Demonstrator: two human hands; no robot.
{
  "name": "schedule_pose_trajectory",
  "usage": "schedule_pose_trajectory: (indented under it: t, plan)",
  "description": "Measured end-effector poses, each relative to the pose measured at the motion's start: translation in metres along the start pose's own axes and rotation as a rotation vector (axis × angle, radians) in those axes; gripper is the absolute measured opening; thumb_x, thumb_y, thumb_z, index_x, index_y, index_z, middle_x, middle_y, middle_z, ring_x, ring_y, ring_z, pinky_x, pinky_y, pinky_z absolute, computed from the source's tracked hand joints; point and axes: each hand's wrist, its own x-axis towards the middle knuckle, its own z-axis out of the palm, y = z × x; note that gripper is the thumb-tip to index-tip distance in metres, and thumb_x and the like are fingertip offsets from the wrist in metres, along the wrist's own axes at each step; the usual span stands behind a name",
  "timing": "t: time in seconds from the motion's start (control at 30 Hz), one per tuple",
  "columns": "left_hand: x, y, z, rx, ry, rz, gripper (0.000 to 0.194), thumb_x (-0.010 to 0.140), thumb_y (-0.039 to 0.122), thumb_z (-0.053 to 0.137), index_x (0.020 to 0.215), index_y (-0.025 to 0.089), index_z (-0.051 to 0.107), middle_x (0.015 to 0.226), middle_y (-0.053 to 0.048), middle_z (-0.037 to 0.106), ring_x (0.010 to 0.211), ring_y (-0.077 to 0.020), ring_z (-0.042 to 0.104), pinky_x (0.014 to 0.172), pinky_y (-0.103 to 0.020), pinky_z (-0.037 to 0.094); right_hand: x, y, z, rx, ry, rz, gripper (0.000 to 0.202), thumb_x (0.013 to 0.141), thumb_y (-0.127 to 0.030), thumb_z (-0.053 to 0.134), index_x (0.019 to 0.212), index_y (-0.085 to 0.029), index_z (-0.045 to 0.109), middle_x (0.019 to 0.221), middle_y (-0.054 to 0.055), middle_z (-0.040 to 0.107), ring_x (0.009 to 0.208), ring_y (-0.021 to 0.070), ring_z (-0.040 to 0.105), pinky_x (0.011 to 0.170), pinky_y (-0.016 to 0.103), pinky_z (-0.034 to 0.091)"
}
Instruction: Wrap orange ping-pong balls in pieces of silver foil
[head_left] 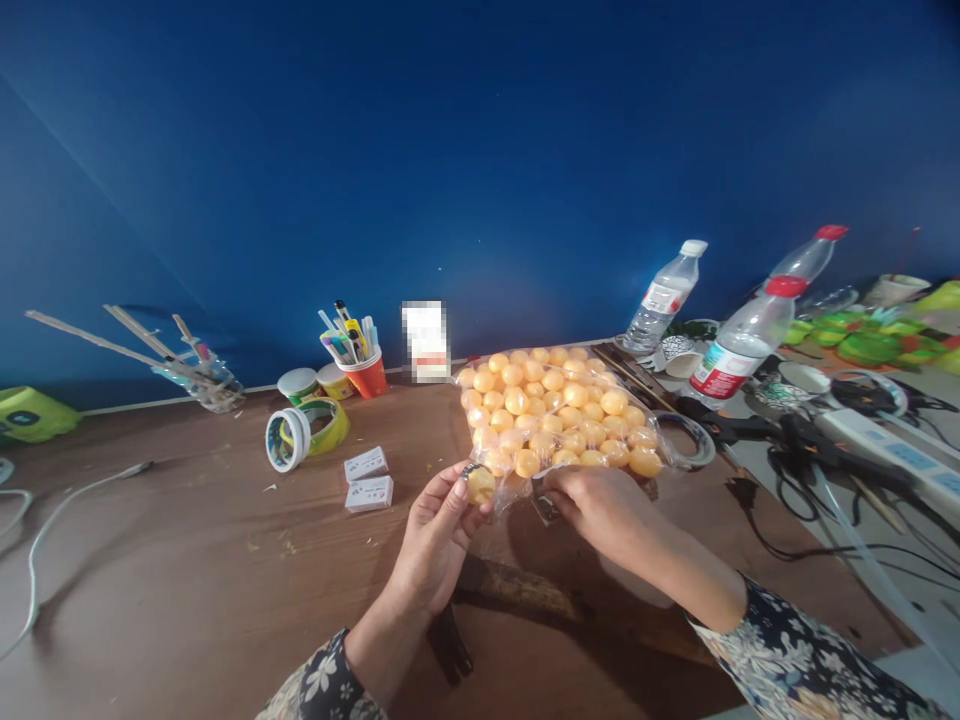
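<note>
My left fingers (452,506) pinch round yellow ball (481,488), no long axis, lower centre of frame, dark band (474,468) on top. Right fingers (564,486) off to ball's right, clasping small dark-edged piece (546,508), can't tell what. Bagged balls (551,423) just above.

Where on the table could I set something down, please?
The widest bare patch of brown table lies between the white cable and the left hand, nearer than the two small boxes, with a few crumbs. The bag of yellow balls fills the middle; bottles and a power strip crowd the right.
</note>
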Motion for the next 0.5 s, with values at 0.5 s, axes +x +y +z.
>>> schedule_pose_trajectory:
  t: [0.5]
  plan:
    - [-0.007,-0.003,0.000,0.132,-0.122,-0.046,0.024,0.075,0.023,0.074,0.098,0.016,0.070,0.094,-0.006,0.071,0.084,-0.0159,0.065,0.075,-0.026,0.053,0.010,-0.020,-0.011,1.160,-0.079,0.267,0.020,0.078,-0.036,0.066,0.074,-0.018,0.057,0.063,-0.004,0.058,0.056,0.0108,0.053,0.053,0.023,0.041]
